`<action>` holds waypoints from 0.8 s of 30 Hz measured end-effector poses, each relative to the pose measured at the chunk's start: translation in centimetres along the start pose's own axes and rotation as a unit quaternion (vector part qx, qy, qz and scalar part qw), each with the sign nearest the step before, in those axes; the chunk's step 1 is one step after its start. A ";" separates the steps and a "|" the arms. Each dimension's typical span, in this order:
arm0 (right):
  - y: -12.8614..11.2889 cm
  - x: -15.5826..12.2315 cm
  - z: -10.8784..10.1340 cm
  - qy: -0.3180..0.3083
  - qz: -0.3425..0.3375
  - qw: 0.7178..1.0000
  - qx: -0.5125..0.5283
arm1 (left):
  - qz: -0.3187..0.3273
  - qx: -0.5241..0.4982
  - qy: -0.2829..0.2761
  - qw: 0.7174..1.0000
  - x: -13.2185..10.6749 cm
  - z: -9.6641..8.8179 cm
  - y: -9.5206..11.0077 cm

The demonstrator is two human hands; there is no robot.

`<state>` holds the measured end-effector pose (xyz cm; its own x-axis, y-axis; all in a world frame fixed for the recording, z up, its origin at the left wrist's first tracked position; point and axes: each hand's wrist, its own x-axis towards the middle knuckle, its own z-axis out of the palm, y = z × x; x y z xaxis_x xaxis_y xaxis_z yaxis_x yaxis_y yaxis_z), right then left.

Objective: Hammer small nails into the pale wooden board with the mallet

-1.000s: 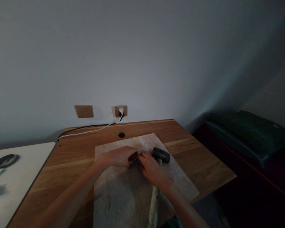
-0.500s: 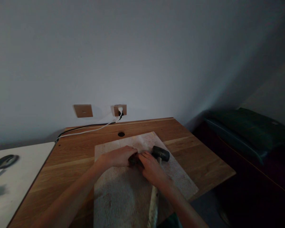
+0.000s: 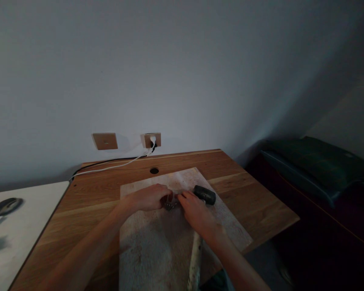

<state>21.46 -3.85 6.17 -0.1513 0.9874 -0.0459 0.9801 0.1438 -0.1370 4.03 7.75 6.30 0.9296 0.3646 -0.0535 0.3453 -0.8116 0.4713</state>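
Observation:
Over the upper part of a pale worn board point(image 3: 148, 246), my left hand point(image 3: 154, 197) is closed with its fingers curled down. A small dark metal piece with a ridged end point(image 3: 169, 206) shows under those fingertips; its kind is too dim to make out. Close by on the right, my right hand point(image 3: 197, 212) has its fingers bent together, their tips near the metal piece. What the right fingertips pinch, if anything, is hidden. A mallet with a black head point(image 3: 205, 195) lies on the board beside my right hand, its light, stained handle point(image 3: 195, 262) passing beneath my right wrist.
The board rests on a wooden desk point(image 3: 255, 194) with a round cable hole point(image 3: 154, 171). White and black cables point(image 3: 109, 167) run to a wall socket point(image 3: 152, 140). A white table point(image 3: 27, 226) adjoins at left, bearing a dark oval object point(image 3: 6, 206). Dark green cushions point(image 3: 318, 165) lie at right.
My hands have drawn slightly apart, the right fingertips moving off the dark metal piece. More of its ridged end shows below my left fingers. The mallet lies as before.

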 end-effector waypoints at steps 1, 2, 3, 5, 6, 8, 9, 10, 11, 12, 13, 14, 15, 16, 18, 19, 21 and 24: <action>0.0 0.0 0.0 0.001 0.002 1.000 -0.007 | -0.002 0.004 0.002 1.000 0.0 0.1 -0.1; 0.0 -0.1 0.0 0.002 0.004 1.000 -0.012 | -0.006 0.012 0.003 1.000 0.1 0.2 -0.2; 0.0 -0.1 0.0 0.002 0.008 1.000 -0.014 | -0.010 0.021 0.003 1.000 0.1 0.2 -0.2; 0.2 -0.3 0.0 0.005 0.010 1.000 -0.007 | -0.016 0.039 0.005 0.999 0.1 0.3 -0.3; 0.3 -0.3 0.1 0.006 0.006 1.000 0.000 | -0.019 0.045 0.007 0.999 0.1 0.4 -0.4; 0.5 -0.3 0.3 0.013 -0.008 1.000 0.021 | -0.022 0.053 0.010 0.998 0.1 0.5 -0.4; 0.5 -0.3 0.4 0.016 -0.014 0.999 0.033 | -0.023 0.056 0.012 0.998 0.1 0.5 -0.5; 0.6 -0.3 0.5 0.019 -0.017 0.999 0.045 | -0.024 0.059 0.014 0.998 0.1 0.6 -0.6; 0.5 -0.2 0.6 0.019 -0.015 0.998 0.056 | -0.024 0.061 0.016 0.998 0.2 0.7 -0.7; 0.5 -0.2 0.6 0.018 -0.012 0.998 0.066 | -0.022 0.063 0.019 0.998 0.2 0.8 -0.7; 0.4 -0.2 0.7 0.017 -0.009 0.997 0.075 | -0.022 0.065 0.023 0.997 0.2 0.8 -0.8; 0.3 -0.2 0.7 0.015 -0.010 0.996 0.083 | -0.022 0.067 0.025 0.997 0.2 0.9 -0.9; 0.3 -0.2 0.6 0.014 -0.013 0.996 0.090 | -0.023 0.068 0.026 0.997 0.2 0.9 -0.9; 0.2 -0.1 0.6 0.014 -0.019 0.995 0.097 | -0.026 0.070 0.027 0.997 0.2 0.9 -0.9; 0.2 -0.1 0.7 0.018 -0.034 0.994 0.107 | -0.035 0.077 0.029 0.996 0.2 1.0 -0.9; 0.2 -0.1 0.8 0.020 -0.040 0.993 0.107 | -0.041 0.082 0.030 0.995 0.2 1.0 -0.9; 0.4 0.0 1.0 0.024 -0.051 0.993 0.103 | -0.047 0.090 0.032 0.994 0.2 1.0 -0.9; 0.6 0.2 1.4 0.026 -0.063 0.993 0.092 | -0.036 0.082 0.029 0.996 0.2 0.9 -0.9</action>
<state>21.87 -3.66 4.68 -0.2600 0.9651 0.0327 0.9131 0.2567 -0.3168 4.06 8.11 5.06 0.8943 0.4465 -0.0278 0.4314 -0.8441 0.3183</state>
